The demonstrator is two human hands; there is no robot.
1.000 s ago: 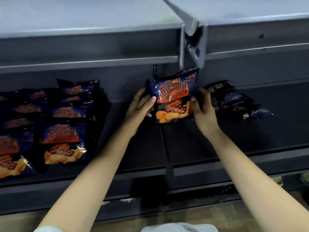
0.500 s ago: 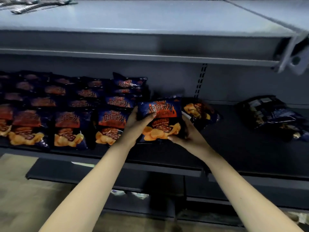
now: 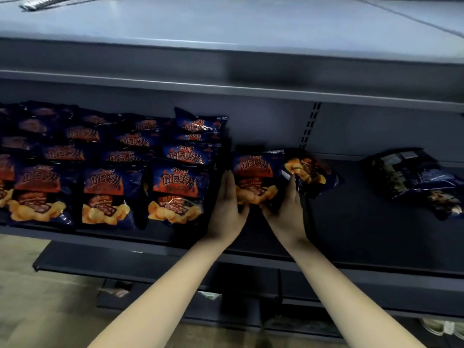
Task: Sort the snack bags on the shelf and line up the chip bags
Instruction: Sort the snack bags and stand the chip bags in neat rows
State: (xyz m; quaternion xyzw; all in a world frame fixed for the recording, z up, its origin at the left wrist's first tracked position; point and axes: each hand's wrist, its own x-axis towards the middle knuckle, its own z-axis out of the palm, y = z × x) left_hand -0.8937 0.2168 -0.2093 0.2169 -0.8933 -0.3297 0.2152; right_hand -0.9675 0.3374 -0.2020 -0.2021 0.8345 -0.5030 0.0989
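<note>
Mid-placement: adding one chip bag [image 3: 253,172] to the right end of the front row of chip bags [image 3: 175,189] on the shelf [image 3: 351,222]. Held upright between both hands, just beside the row's last bag, with a narrow dark gap between. Left hand [image 3: 227,204] flat against the bag's left edge, fingers straight and together. Right hand [image 3: 286,209] cupped round the right edge, thumb up, fingers seemingly curled under the lower corner. Behind and to the right, apparently touching the held one, a loose bag [image 3: 311,172] lying tilted. Farther right, well apart, a dark heap of other snack bags [image 3: 414,179]. Next, probably: nudge the held bag leftward to close the gap, level its bottom edge with the neighbours, release without tipping it, then reach for the tilted one.
</note>
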